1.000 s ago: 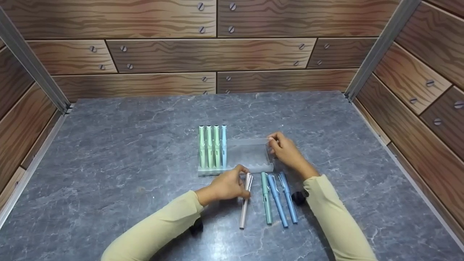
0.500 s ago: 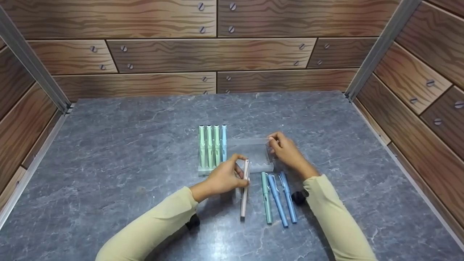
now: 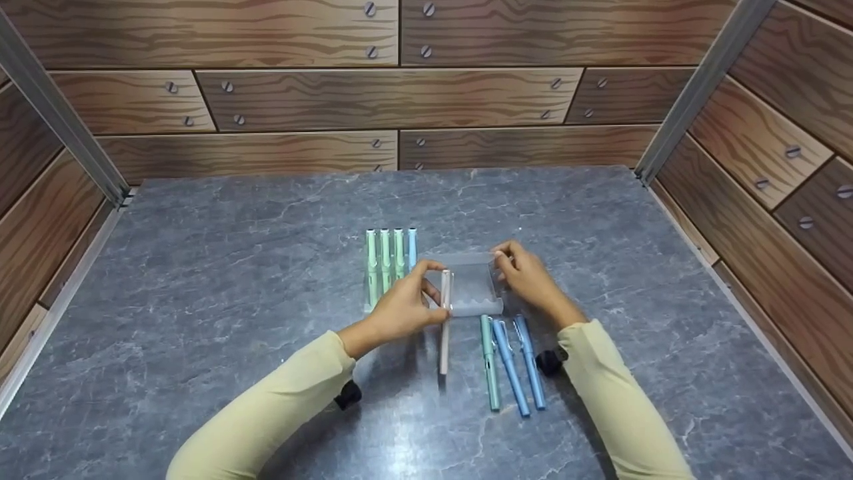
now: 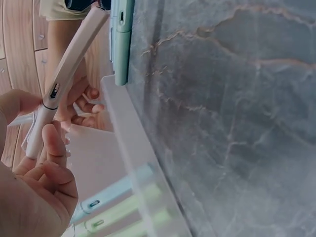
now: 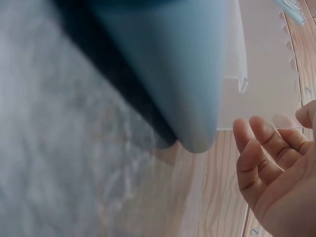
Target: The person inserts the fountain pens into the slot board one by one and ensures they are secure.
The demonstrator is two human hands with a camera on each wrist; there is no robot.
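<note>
My left hand (image 3: 400, 307) pinches a pale pink pen (image 3: 444, 347) between thumb and fingers, raised over the near edge of a clear plastic pen tray (image 3: 476, 309). In the left wrist view the pink pen (image 4: 69, 69) slants, its clip end by the fingertips. My right hand (image 3: 531, 280) grips the tray's far right corner; in the right wrist view its fingers (image 5: 261, 131) are at the clear edge. Three light green pens (image 3: 385, 257) and a light blue pen (image 3: 412, 243) lie side by side in the tray's left part, partly hidden by my left hand.
In front of the tray lie a teal pen (image 3: 491, 373) and two blue pens (image 3: 513, 373), side by side on the grey marbled tabletop (image 3: 233, 280). Wood-patterned walls (image 3: 386, 100) enclose the table at the back and sides.
My left hand has lifted the pink pen off the table and carried it forward, slightly left, to the tray's near edge. The right hand has stayed at the tray's corner.
</note>
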